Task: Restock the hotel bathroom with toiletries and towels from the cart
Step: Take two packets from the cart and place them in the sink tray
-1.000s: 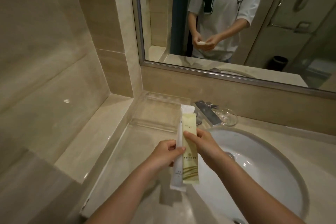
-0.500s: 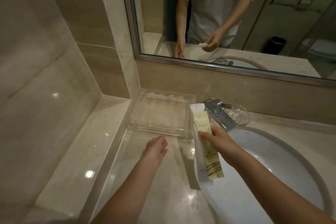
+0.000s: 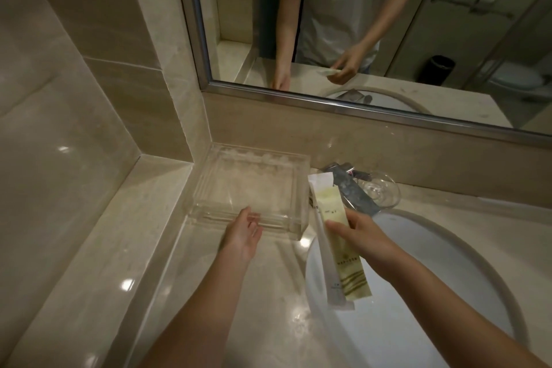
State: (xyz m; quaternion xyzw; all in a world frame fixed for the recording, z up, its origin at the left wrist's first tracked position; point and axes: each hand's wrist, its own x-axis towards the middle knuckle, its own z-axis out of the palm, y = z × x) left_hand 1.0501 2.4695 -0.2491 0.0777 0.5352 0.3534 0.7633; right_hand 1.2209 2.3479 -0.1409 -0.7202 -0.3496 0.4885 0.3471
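A beige polished-stone vanity counter (image 3: 209,293) runs under a metal-framed wall mirror (image 3: 239,9), with beige tiled walls meeting in the corner. A clear, square acrylic tray (image 3: 248,185) sits on the counter pushed into that corner, and it serves as the landmark here.

Right of the tray and nearer the person lies a white oval sink basin (image 3: 433,248) set into the counter. Just right of the tray's far corner stands a chrome flat-spouted faucet (image 3: 355,191), and beyond it a small clear glass dish (image 3: 379,191).

The left hand (image 3: 243,236) reaches to the tray's near wall with fingers straight and loosely spread, holding nothing; whether the fingertips touch the rim cannot be told.

The right hand (image 3: 358,236), well apart from the left, is just right of the tray's near right corner, above the basin's edge. Its thumb and fingers pinch a pale yellow-green flat packet (image 3: 354,275) together with a long white flat packet (image 3: 320,181) lying behind it, both pointing towards the faucet.
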